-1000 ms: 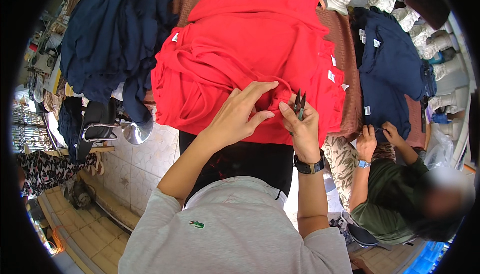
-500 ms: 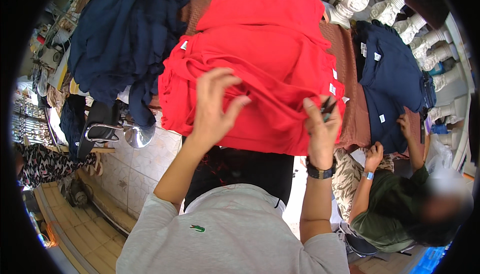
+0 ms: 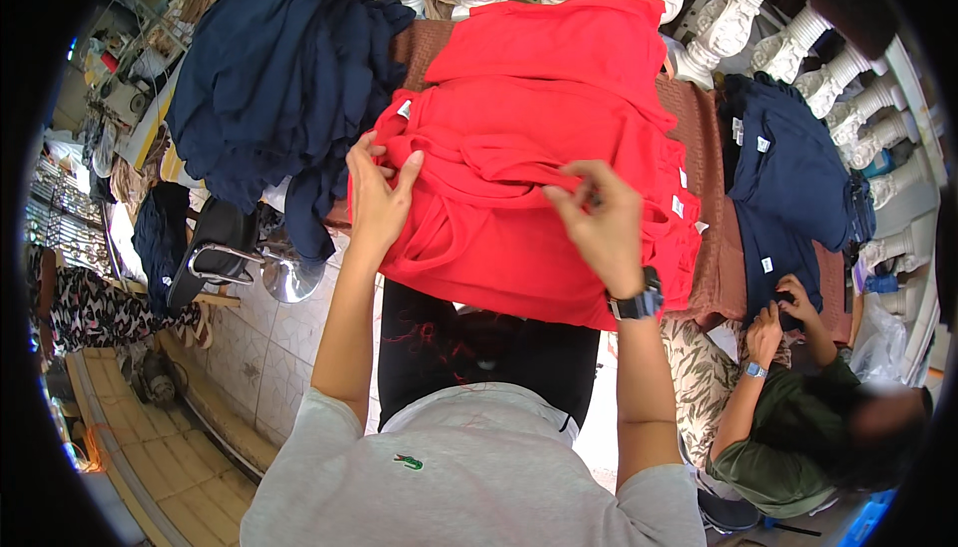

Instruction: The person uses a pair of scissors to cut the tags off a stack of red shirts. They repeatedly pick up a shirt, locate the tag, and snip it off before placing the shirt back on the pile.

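Note:
A red garment (image 3: pixel 479 238) lies loosely bunched on top of a pile of red garments in front of me. My left hand (image 3: pixel 377 198) pinches its left side, with the thumb and fingers closed on the cloth. Over its right part, my right hand (image 3: pixel 607 223) has curled fingers, with thumb and forefinger at a raised fold. A small dark thing shows between those fingers; the rest of it is hidden in the hand. Small white labels (image 3: pixel 679 206) stick out along the pile's right edge.
A brown cloth (image 3: pixel 707 238) covers the table. Heaps of navy garments lie at the left (image 3: pixel 284 78) and right (image 3: pixel 788 168). A co-worker (image 3: pixel 788 437) handles navy cloth at the right. White ornate columns (image 3: pixel 733 23) line the back; a black chair (image 3: pixel 215 248) stands at left.
My left hand has moved left onto the garment's edge. My right hand has come left and inward to the fold; the small dark-bladed snips seen in it before are now mostly hidden.

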A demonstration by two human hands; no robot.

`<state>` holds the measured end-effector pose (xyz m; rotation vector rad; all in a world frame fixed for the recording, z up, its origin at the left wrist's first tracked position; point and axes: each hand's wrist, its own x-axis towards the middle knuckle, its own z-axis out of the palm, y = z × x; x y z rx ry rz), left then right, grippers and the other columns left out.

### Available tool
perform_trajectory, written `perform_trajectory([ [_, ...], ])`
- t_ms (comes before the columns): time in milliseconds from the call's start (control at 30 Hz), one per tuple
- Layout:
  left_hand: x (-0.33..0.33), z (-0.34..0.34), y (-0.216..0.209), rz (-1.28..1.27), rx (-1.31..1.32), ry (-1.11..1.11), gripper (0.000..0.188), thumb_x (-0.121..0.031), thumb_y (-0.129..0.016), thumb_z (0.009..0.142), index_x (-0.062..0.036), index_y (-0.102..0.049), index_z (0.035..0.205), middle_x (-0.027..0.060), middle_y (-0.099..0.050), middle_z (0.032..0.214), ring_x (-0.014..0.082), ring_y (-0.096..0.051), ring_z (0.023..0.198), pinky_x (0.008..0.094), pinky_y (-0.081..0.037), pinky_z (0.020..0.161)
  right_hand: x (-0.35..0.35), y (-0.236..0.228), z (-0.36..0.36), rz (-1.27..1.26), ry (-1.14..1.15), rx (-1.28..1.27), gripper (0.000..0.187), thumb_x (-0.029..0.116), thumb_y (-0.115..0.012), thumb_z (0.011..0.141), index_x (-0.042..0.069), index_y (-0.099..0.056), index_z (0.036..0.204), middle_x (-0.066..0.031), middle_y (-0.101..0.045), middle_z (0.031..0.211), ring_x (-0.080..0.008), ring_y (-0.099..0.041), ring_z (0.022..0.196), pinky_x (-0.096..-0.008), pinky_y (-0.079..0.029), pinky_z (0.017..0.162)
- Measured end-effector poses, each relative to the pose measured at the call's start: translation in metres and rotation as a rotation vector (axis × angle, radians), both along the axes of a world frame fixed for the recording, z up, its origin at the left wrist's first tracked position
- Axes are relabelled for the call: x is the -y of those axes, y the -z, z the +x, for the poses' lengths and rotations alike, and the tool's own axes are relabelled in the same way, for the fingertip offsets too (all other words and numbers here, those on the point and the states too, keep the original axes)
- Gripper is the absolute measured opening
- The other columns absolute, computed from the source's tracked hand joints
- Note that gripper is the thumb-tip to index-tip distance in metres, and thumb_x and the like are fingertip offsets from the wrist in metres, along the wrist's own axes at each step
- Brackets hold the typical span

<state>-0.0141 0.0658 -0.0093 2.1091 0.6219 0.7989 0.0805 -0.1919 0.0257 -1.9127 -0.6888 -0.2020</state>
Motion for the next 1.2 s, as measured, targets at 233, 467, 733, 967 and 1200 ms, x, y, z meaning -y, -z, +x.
perform_trajectory([
  [233, -0.026, 0.018, 0.021, 0.110, 0.015, 0.003, 0.058, -0.022, -0.075, 0.088, 0.0026, -0.047, 0.133, 0.0211, -0.057, 0.119, 0.0267, -0.058, 0.095, 0.0355, -0.049, 0.088, -0.041, 0.038, 0.027, 0.028, 0.100, -0.082, 0.024, 0.013, -0.073, 0.087, 0.005, -0.066, 0.108, -0.0068, -0.056, 0.063, -0.0177, -0.056, 0.057, -0.0346, -0.044, 0.055],
  [467, -0.014, 0.014, -0.009, -0.584, 0.442, 0.300, 0.041, 0.001, -0.065, 0.091, -0.0024, -0.049, 0.129, 0.0084, -0.053, 0.124, 0.0107, -0.057, 0.104, 0.0273, -0.047, 0.086, 0.029, -0.010, 0.087, 0.453, 0.272, -0.111, 0.017, 0.010, -0.071, 0.090, 0.001, -0.066, 0.104, 0.0036, -0.057, 0.066, -0.0048, -0.053, 0.053, -0.0224, -0.039, 0.050],
  [733, 0.013, 0.020, -0.018, -0.751, 0.331, 0.482, 0.052, 0.005, -0.080, 0.081, -0.0066, -0.052, 0.124, 0.0063, -0.059, 0.120, 0.0142, -0.061, 0.111, 0.0295, -0.049, 0.097, 0.040, 0.005, 0.040, 0.105, 0.205, -0.218, 0.018, 0.015, -0.081, 0.086, 0.003, -0.071, 0.096, 0.0113, -0.042, 0.064, -0.0015, -0.033, 0.057, -0.0215, -0.025, 0.052],
  [967, 0.051, 0.018, -0.041, -0.695, 0.460, 0.697, 0.045, 0.012, -0.069, 0.086, -0.0050, -0.052, 0.124, 0.0053, -0.061, 0.114, 0.0131, -0.061, 0.110, 0.0292, -0.049, 0.097, -0.030, 0.006, -0.022, 0.376, -0.181, -0.596, 0.030, 0.021, -0.081, 0.089, 0.000, -0.068, 0.107, 0.0107, -0.051, 0.065, 0.0032, -0.034, 0.054, -0.0187, -0.023, 0.050],
  [1200, 0.047, 0.008, -0.046, -0.052, 0.390, 0.480, 0.035, 0.006, -0.071, 0.088, -0.0037, -0.058, 0.119, 0.0035, -0.062, 0.108, 0.0089, -0.055, 0.084, 0.0242, -0.047, 0.081, -0.040, -0.009, -0.025, 0.612, -0.207, -0.653, 0.013, 0.005, -0.074, 0.091, 0.002, -0.064, 0.100, 0.0008, -0.064, 0.092, -0.0013, -0.055, 0.069, -0.0177, -0.042, 0.063],
])
